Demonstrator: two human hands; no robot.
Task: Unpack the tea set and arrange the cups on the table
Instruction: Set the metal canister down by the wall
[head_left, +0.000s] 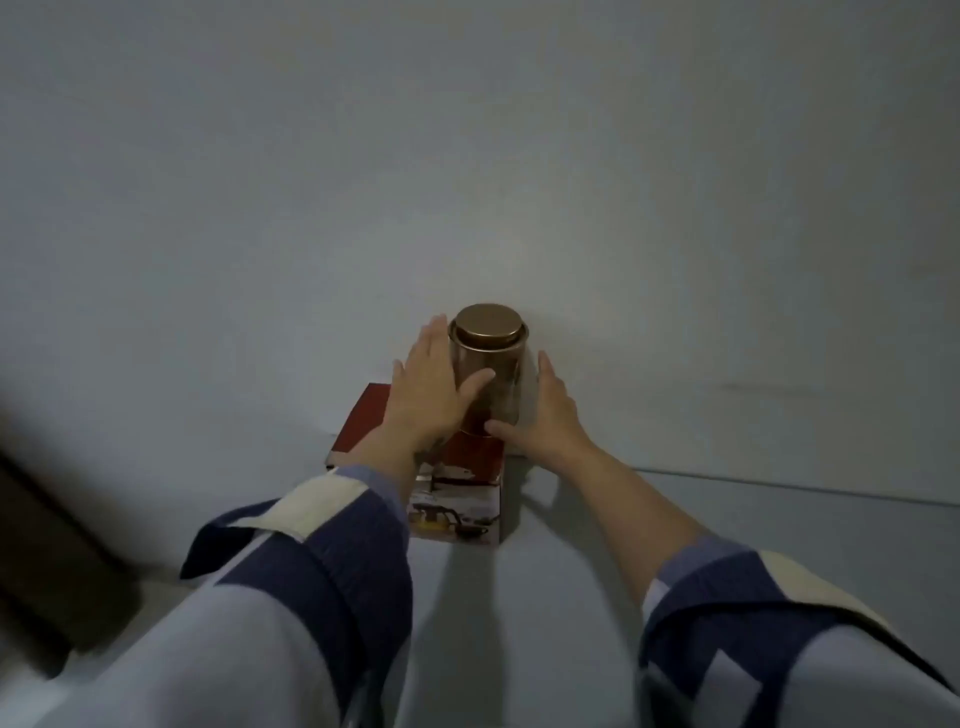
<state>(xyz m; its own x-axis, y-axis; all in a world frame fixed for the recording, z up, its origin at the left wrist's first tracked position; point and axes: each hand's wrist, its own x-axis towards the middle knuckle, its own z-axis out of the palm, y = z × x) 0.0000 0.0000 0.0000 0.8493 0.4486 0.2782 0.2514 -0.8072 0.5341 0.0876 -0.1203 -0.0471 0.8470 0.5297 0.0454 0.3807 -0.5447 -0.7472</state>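
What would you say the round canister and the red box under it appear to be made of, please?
The canister looks like metal with a bronze, satin sheen: its flat lid catches soft highlights. The red box seems printed cardboard with a fairly smooth finish, judging by its sharp folded edges and the picture of tea ware on its front. The dim light leaves both uncertain.

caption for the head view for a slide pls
Both hands, left and right, flank a bronze-lidded canister atop the red box.
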